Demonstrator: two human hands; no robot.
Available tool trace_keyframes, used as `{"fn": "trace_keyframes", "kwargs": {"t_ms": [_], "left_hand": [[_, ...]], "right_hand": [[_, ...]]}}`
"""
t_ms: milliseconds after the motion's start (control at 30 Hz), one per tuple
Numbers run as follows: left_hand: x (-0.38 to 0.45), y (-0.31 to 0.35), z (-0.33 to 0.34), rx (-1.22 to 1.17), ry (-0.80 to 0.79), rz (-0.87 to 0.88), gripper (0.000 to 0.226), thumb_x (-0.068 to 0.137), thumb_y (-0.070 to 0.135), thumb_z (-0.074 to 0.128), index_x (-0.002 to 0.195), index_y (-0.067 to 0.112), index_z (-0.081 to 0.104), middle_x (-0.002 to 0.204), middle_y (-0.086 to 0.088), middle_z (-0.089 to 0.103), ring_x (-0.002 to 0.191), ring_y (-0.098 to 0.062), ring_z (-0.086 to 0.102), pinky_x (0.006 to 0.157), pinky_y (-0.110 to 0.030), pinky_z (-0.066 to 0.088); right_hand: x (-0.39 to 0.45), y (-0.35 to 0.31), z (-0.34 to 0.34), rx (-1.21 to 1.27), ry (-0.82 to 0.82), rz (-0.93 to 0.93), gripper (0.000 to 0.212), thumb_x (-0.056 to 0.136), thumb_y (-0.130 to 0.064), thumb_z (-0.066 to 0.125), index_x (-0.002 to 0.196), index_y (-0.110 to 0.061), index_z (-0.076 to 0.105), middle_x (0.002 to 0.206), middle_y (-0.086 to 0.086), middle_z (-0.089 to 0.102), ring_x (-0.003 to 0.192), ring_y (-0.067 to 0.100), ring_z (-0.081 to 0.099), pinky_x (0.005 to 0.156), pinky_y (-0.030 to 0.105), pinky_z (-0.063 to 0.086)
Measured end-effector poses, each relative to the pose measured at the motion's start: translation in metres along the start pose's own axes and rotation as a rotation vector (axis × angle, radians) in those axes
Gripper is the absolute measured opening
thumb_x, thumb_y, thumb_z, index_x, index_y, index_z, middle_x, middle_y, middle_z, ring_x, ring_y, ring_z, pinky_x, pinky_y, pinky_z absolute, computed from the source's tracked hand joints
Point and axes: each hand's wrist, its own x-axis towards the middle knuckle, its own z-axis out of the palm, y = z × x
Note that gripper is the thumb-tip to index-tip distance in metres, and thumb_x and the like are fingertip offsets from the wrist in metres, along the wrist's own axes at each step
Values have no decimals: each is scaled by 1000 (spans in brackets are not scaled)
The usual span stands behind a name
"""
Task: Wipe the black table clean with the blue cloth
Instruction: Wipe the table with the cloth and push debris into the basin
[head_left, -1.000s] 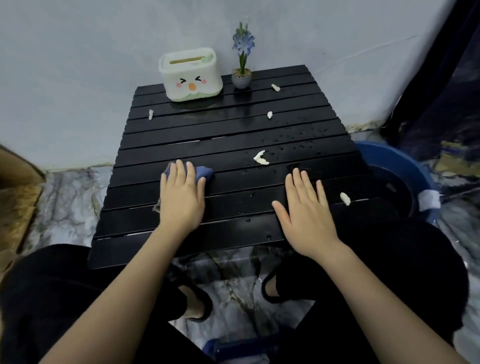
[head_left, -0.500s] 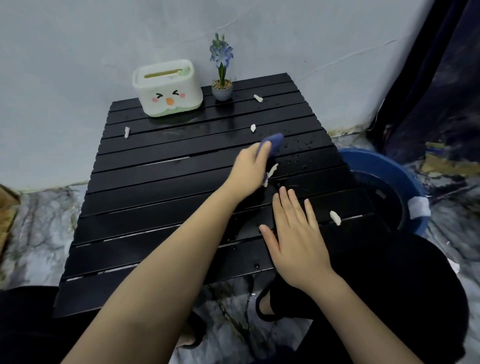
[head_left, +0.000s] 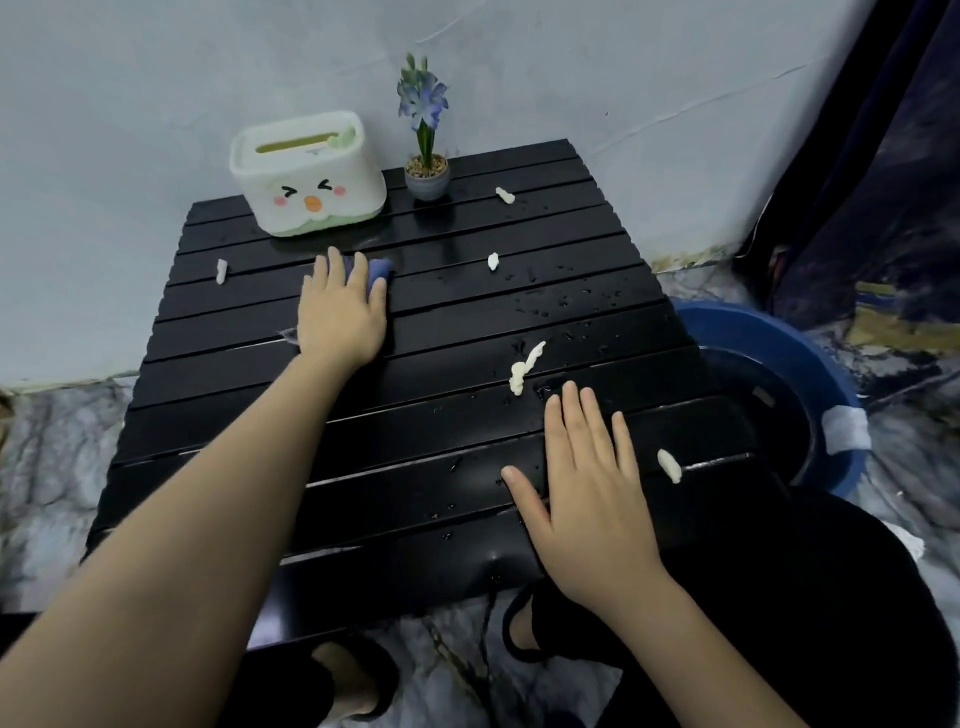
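The black slatted table (head_left: 457, 322) is wet with droplets on its right half. My left hand (head_left: 340, 312) presses flat on the blue cloth (head_left: 378, 269), which peeks out past my fingertips, just in front of the tissue box. My right hand (head_left: 587, 478) lies flat and spread on the near right slats, holding nothing. Several white scraps lie on the table: a long one (head_left: 524, 366) just beyond my right fingers, one (head_left: 669, 465) at the right edge, one (head_left: 493, 261) mid-right, one (head_left: 505, 195) at the back, one (head_left: 222, 270) at the left.
A white and green tissue box with a face (head_left: 306, 174) and a small potted blue flower (head_left: 427, 169) stand at the table's back edge against the wall. A blue basin (head_left: 779, 338) sits on the floor to the right. My knees and feet are under the near edge.
My left hand has slid the cloth from the middle right of the table, by the long scrap, back and leftward to just in front of the tissue box. The right hand stays put.
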Motion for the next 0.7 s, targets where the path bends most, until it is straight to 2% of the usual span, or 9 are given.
{"fn": "trace_keyframes", "kwargs": {"t_ms": [100, 200, 300, 400, 467, 500, 567, 633, 700], "left_hand": [[10, 29, 7, -40, 87, 78, 51, 108, 32, 27, 147, 1, 39, 156, -25, 33, 146, -39, 28, 121, -44, 22], [14, 73, 12, -110, 103, 183, 42, 107, 29, 30, 132, 4, 52, 144, -21, 47, 136, -37, 41, 114, -43, 33], [6, 129, 15, -331, 119, 288, 35, 106, 25, 37, 127, 9, 60, 139, -17, 54, 132, -32, 48, 108, -40, 36], [-4, 181, 15, -507, 7, 369, 35, 106, 29, 36, 130, 24, 61, 144, -7, 55, 138, -25, 45, 107, -37, 37], [-6, 202, 14, -541, -94, 406, 38, 107, 33, 35, 136, 25, 57, 143, -5, 58, 134, -26, 50, 105, -40, 40], [-6, 210, 12, -565, -128, 422, 38, 107, 34, 35, 136, 23, 58, 135, -5, 64, 124, -28, 58, 100, -40, 45], [-8, 218, 8, -716, -205, 416, 37, 107, 31, 38, 131, 18, 62, 108, -12, 73, 88, -27, 65, 79, -35, 49], [-10, 217, 0, -989, -287, 310, 35, 107, 24, 41, 128, 8, 63, 90, -23, 71, 58, -22, 53, 54, -25, 42], [-8, 205, -13, -1272, -312, 129, 33, 107, 20, 42, 122, -1, 63, 90, -27, 71, 56, -20, 54, 43, -19, 36]], "right_hand": [[1, -1, 0, -15, 8, 11, 78, 101, -59, 18, 156, -3, 18, 165, 15, 12, 155, 26, 4, 124, 50, 13], [2, -3, 1, -34, 2, 19, 78, 101, -58, 20, 156, -3, 20, 165, 15, 13, 155, 27, 5, 123, 51, 15], [2, -3, 1, -24, 6, 30, 77, 101, -57, 23, 155, -2, 22, 165, 15, 15, 154, 27, 8, 122, 52, 17], [2, -3, 1, -23, 2, 36, 78, 100, -57, 22, 156, -3, 21, 165, 15, 15, 154, 27, 8, 122, 52, 17], [3, -2, 1, -29, -6, 34, 78, 100, -57, 20, 156, -3, 20, 165, 14, 14, 155, 27, 6, 123, 51, 17], [3, -2, 1, -30, -9, 33, 78, 100, -57, 21, 156, -3, 19, 166, 14, 14, 155, 26, 6, 123, 51, 17], [3, -2, 1, -29, -12, 34, 78, 100, -57, 23, 156, -3, 21, 165, 14, 15, 154, 27, 6, 122, 52, 17], [3, -2, 0, -23, -7, 31, 78, 100, -57, 23, 156, -3, 21, 165, 14, 16, 154, 26, 7, 122, 52, 18], [2, -1, 1, -11, -2, 27, 77, 100, -57, 24, 156, -3, 22, 165, 14, 16, 155, 26, 7, 123, 51, 17]]}}
